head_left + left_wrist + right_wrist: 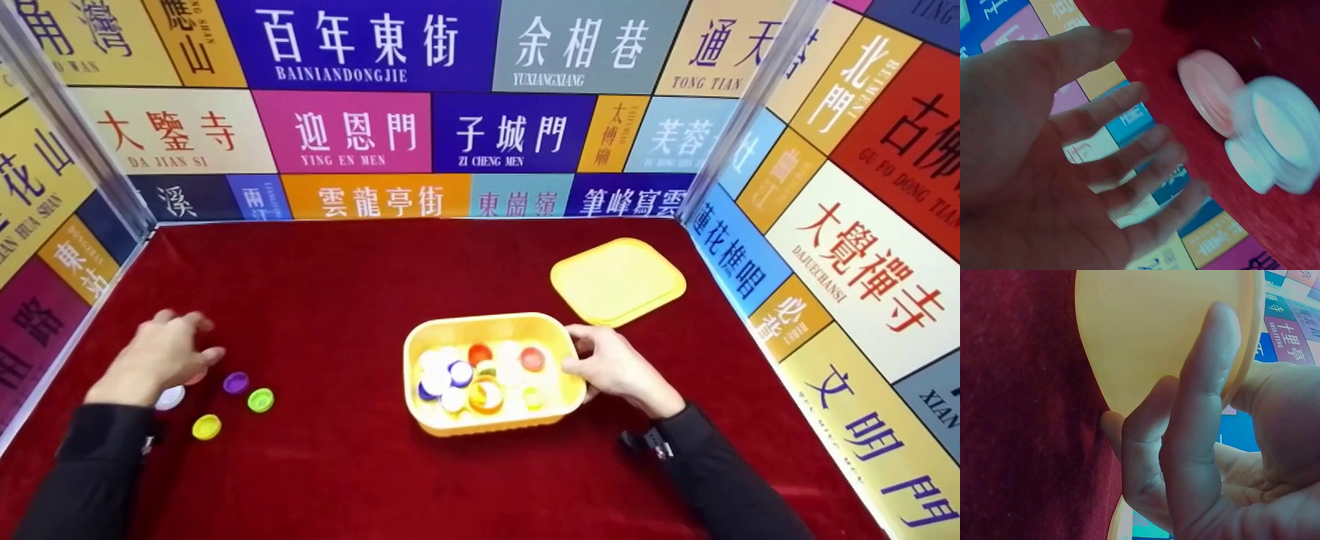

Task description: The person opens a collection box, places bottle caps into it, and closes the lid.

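Note:
In the head view my right hand (619, 367) grips the right end of a yellow plastic tub (491, 426). The right wrist view shows its fingers (1196, 422) against the tub's outer wall (1140, 320), with the thumb by the rim. Inside the tub are several small round white tubs and coloured lids. My left hand (161, 352) hovers at the left with spread fingers, holding nothing. Below it lie a pink lid (1207, 90) and a pale round container (1283, 135), blurred in the left wrist view. Nearby are purple (235, 383), green (261, 400) and yellow lids (206, 427).
A flat yellow lid (619, 280) lies behind the tub on the right. The table has a dark red cloth (330, 300). Panels with coloured sign lettering (360, 135) enclose the back and both sides.

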Demonstrator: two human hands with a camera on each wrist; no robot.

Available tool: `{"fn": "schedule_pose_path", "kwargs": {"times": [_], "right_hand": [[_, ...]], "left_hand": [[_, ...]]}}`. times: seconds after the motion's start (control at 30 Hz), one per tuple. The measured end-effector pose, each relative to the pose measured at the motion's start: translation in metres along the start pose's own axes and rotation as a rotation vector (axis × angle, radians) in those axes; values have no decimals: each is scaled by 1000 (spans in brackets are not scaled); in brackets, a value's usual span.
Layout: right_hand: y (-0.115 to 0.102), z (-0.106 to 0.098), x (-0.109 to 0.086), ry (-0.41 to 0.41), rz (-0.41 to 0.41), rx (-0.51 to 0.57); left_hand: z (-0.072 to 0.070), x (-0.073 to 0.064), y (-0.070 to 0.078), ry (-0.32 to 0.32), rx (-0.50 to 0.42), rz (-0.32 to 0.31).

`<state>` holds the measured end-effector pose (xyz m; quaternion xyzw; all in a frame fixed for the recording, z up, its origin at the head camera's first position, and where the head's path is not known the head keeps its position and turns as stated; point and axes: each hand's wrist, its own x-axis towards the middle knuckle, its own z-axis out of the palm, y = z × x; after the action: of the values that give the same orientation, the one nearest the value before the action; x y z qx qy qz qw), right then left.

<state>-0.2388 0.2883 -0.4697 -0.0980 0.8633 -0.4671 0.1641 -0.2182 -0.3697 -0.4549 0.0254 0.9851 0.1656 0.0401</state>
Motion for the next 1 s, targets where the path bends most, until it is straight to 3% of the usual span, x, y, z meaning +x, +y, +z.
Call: {"fn": "schedule_pose_path", "kwargs": {"times": [0.2, 0.43, 0.67, 0.77, 0.93, 1.0], "right_hand": [[0, 1, 0, -7, 4, 12], [0, 1, 0, -15, -1, 27], [1, 0, 0, -9, -6, 21], [2, 1, 0, -6, -3, 21], [2, 0, 0, -9, -9, 18], [3, 0, 0, -8, -10, 14]], "left_hand": [[-4, -5, -22, -57, -14, -69], [-1, -5, -33, 42, -20, -37], [-7, -8, -32, 39, -44, -67], [-11, -9, -30, -14, -37, -140], [-15, -12, -28, -159, -90, -354], [-17, -12, -28, -184, -98, -386]]}}
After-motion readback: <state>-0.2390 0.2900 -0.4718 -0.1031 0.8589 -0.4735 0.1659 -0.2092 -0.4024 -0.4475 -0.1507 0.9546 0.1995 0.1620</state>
